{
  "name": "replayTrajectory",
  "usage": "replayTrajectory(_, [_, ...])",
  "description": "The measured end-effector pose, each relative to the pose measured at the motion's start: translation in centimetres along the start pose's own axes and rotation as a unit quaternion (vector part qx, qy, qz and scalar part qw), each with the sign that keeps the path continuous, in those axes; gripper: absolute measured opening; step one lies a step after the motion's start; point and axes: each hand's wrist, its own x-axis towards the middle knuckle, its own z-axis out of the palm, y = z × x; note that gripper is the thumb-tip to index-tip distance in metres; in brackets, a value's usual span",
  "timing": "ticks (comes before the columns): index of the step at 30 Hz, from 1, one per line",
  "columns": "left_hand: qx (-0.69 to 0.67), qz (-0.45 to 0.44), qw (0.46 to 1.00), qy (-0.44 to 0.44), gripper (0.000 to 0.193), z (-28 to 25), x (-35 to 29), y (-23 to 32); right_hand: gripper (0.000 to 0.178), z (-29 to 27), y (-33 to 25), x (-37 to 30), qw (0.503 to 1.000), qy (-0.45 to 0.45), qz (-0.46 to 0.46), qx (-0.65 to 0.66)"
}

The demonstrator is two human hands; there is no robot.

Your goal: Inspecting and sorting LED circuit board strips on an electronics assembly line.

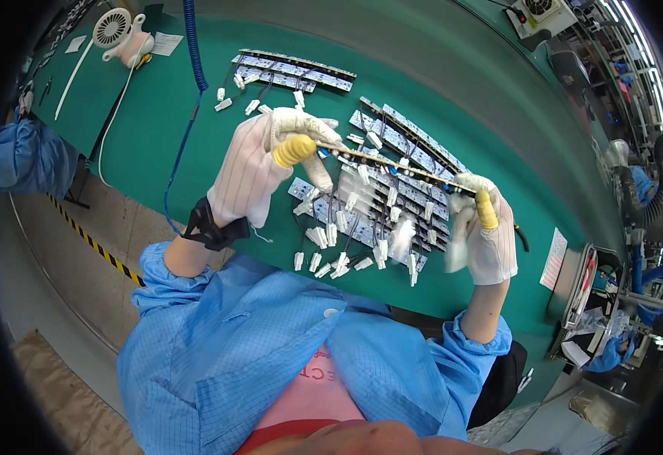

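- two gloved grips share one slim circuit strip, held nearly edge-on above the spread of circuit boards on the green table.
- the left grip pinches the strip's left end; the right grip closes on its right end (motion blur softens that side).
- good handling, i'd judge, means supporting both ends evenly, so the thin strip neither bows nor twists.
- lifting it clear of the white connectors should help avoid snags, and a light pinch seems safest for its fragile-looking face.
- the gloves look like soft, finely striped fabric, with ribbed yellow covers on some digits.
- the boards seem stiff, long and pale-faced; the connectors look like small, blocky plastic.
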Motion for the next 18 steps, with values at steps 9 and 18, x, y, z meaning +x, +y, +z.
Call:
replayTrajectory(9, [-0.109,-0.116,0.986,0.05,0.039,3.0,-1.2,-1.6,0.04,-0.1,-1.0,-1.9,0.999,-0.032,0.024,0.014])
replayTrajectory(18, [-0.186,-0.257,0.948,0.03,0.036,2.3,-0.8,-1.1,0.05,0.0,-1.0,-1.1,0.998,-0.062,-0.003,-0.018])
